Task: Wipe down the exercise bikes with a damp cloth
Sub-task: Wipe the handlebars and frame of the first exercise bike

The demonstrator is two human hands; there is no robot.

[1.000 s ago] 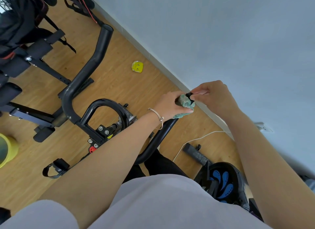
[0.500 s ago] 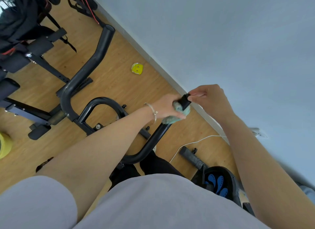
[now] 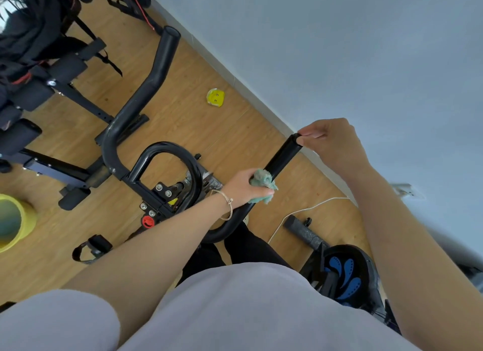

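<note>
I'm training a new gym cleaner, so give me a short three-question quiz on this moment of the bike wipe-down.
1. Which hand holds the green cloth? A) left B) right C) neither
2. True or false: the right hand hangs free, touching nothing.
3. Fill in: the green cloth is pressed against the black ______.
Key: 1 A, the left hand; 2 false, it pinches the tip of the handlebar; 3 handlebar.

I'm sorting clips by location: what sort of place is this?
Most likely a home gym or small workout room: an exercise bike's handlebar is being wiped with a cloth, and a padded bench stands beside it on the wood floor.
</note>
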